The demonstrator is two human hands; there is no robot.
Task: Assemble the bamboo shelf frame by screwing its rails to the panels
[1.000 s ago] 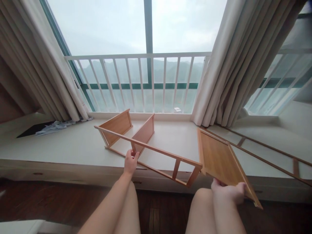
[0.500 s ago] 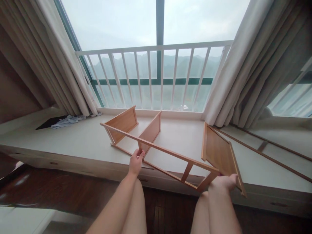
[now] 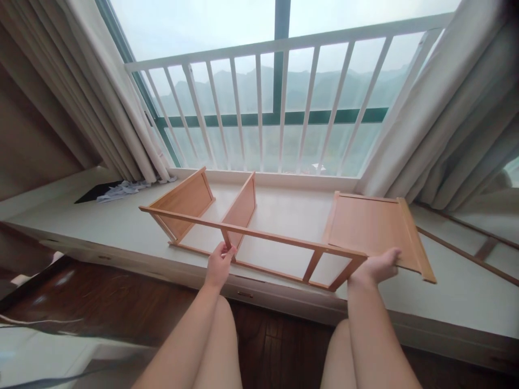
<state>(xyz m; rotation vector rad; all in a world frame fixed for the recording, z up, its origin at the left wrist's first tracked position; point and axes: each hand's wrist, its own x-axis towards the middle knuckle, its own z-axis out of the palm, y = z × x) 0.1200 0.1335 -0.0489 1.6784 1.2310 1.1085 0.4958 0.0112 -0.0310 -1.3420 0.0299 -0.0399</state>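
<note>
A light-wood shelf frame [image 3: 259, 233] lies on its side on the white window ledge, with two shelf boards standing up from it, an end board [image 3: 182, 205] and a middle board [image 3: 242, 208]. My left hand [image 3: 220, 263] is closed around the short crossbar below the middle board. At the frame's right end, my right hand [image 3: 373, 268] is closed on the near edge of a loose-looking wooden panel [image 3: 367, 224], its thumb on top. The panel slants beside the frame; whether the two are joined there is hidden by the hand.
Another wooden ladder-like frame [image 3: 484, 249] lies on the ledge [image 3: 454, 305] at the right. A dark flat item [image 3: 97, 192] and crumpled pale cloth [image 3: 121, 190] lie at the far left. White railing [image 3: 259, 113] and curtains [image 3: 438, 119] border the ledge. Dark wooden floor [image 3: 279, 346] lies below.
The panel in my right hand has swung from steeply tilted to flatter, showing its broad face. The frame's right end has come up and its left end has shifted left. The view has turned slightly.
</note>
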